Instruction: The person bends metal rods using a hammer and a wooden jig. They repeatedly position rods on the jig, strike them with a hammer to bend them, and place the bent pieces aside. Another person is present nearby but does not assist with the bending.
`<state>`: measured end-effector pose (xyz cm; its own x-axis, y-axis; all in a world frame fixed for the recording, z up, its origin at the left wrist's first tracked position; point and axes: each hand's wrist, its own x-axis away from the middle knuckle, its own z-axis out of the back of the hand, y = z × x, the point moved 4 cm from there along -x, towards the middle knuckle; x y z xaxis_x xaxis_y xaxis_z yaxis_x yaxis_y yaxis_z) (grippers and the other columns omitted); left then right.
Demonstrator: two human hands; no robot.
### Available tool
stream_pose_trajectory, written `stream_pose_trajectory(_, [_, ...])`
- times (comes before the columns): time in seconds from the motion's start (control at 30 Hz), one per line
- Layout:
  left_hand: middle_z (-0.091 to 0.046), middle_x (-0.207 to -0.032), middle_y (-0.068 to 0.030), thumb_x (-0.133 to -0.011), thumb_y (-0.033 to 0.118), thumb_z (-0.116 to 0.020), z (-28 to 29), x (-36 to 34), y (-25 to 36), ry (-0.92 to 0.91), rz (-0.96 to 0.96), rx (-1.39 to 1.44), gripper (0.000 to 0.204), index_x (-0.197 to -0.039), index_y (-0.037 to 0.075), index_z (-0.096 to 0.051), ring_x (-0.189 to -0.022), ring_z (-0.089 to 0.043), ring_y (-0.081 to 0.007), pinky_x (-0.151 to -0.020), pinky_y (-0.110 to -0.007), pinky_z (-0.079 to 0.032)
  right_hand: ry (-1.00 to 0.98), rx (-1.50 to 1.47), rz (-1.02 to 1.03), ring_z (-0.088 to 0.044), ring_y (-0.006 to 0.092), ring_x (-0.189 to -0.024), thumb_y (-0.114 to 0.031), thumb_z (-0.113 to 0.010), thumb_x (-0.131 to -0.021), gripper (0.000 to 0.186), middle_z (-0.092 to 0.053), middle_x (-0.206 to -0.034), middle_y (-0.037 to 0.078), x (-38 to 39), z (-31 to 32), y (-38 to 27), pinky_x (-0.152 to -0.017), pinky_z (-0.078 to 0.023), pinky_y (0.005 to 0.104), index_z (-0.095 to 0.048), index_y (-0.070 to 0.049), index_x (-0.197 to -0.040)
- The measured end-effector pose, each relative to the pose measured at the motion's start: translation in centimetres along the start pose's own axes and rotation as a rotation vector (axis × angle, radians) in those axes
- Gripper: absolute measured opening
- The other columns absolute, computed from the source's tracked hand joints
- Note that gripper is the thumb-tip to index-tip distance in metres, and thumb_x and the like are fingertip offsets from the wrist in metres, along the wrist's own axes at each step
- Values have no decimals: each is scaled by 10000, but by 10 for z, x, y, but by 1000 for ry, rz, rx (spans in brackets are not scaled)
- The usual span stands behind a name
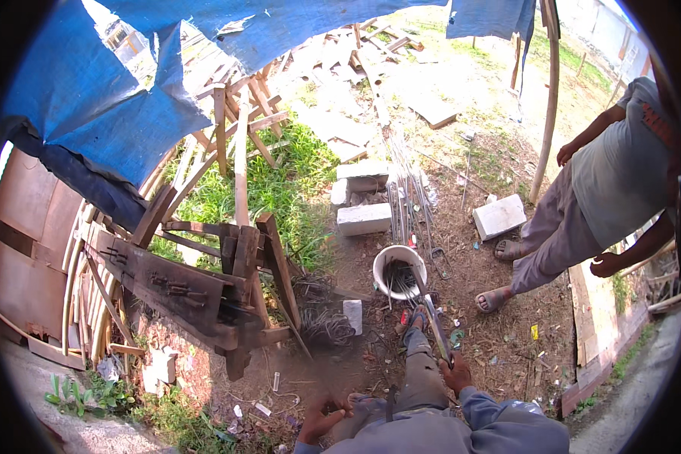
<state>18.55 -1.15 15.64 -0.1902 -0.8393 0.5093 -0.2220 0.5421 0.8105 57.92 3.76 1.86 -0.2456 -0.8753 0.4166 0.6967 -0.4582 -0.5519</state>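
Note:
My right hand (pixel 455 372) is closed round the dark end of a long-handled tool (pixel 436 327). The tool slants up and away to the rim of a white bucket (pixel 380 274); its exact kind is hard to make out. Thin dark rods or wires stand inside the bucket. By my left thigh, my left hand (pixel 324 418) has loosely bent fingers that are apart, and no held thing shows in it. A tangle of dark wire (pixel 327 325) lies on the ground left of the bucket, beside a pale block (pixel 352 317).
Long metal rods (pixel 408 200) lie beyond the bucket beside white blocks (pixel 364 219). Another person (pixel 620 159) stands at the right near a block (pixel 499 217). A wooden bench (pixel 166 284) fills the left, under a torn blue tarp (pixel 91 91). A pole (pixel 550 113) rises far right.

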Motion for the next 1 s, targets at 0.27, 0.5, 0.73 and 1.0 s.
stream_pose_trajectory(0.27, [-633,-746,-66,-908,130,-530,94,210,23,565,-362,32,100,-867,46,-564,-591,-538,-118,-555,-279,-430,-186,-250,118,-632,277,-674,-299,-683,-799,299,-644,-739,125,60,-63,-147,-658,-489,402,-626,-43,-943])
stream_pose_trajectory(0.5, [-541,-572,-90,-983,284,-546,208,268,51,950,-376,-728,273,-837,60,-602,-508,-557,-232,-497,-358,-405,-135,-363,255,-534,164,-631,-309,-699,-831,287,-576,-668,51,129,-104,-234,-610,-421,343,-663,-30,-888])
stream_pose_trajectory(0.73, [-621,-639,-148,-947,309,-595,296,232,130,829,-295,-1238,224,-855,108,-624,-621,-646,-340,-561,-427,-486,-84,-416,312,-458,105,-595,-292,-702,-851,273,-498,-626,-16,141,-131,-305,-560,-378,320,-629,-30,-843])
stream_pose_trajectory(1.0, [-654,-673,-128,-912,356,-646,391,203,186,585,-385,-1440,234,-877,128,-684,-636,-665,-312,-569,-417,-499,-37,-545,291,-453,76,-618,-315,-708,-875,277,-510,-643,-28,139,-180,-388,-564,-373,289,-626,-53,-840])
